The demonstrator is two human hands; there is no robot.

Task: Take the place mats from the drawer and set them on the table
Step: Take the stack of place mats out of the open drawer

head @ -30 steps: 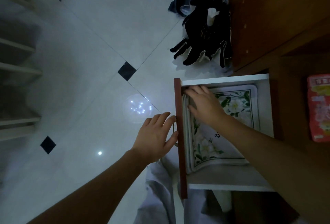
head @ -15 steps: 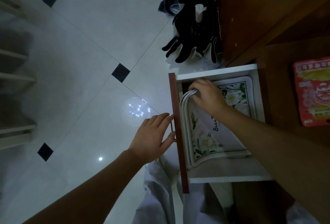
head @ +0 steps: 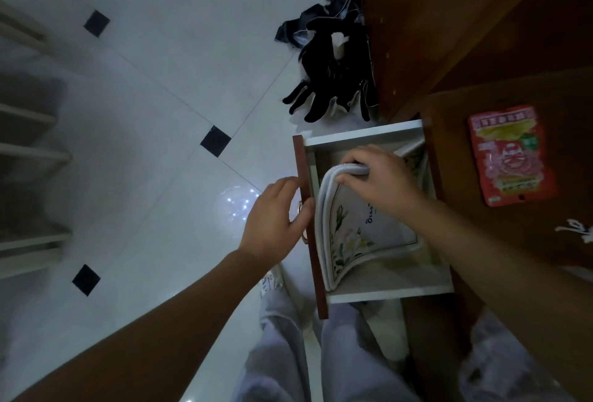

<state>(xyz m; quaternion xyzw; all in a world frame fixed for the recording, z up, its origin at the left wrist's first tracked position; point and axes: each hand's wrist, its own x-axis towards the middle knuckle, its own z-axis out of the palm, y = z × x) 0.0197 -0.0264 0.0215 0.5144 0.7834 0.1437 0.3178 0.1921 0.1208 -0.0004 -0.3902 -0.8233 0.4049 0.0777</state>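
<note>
L hand (head: 276,218), R hand (head: 382,180), forearms (head: 154,331) bare; loose pale-grey trousers (head: 279,356); white shoe (head: 271,284), dark marks.

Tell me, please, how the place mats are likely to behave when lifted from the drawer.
Probably floppy: the place mats curve where the right hand lifts one corner. Likely light, since one grip raises several layers. They may slide apart, being loosely stacked.

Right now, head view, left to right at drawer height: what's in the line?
In order: black floor tile nearest the drawer → left hand → brown drawer front → place mats → red packet. The right hand is skipped because it overlaps the mats.
</note>
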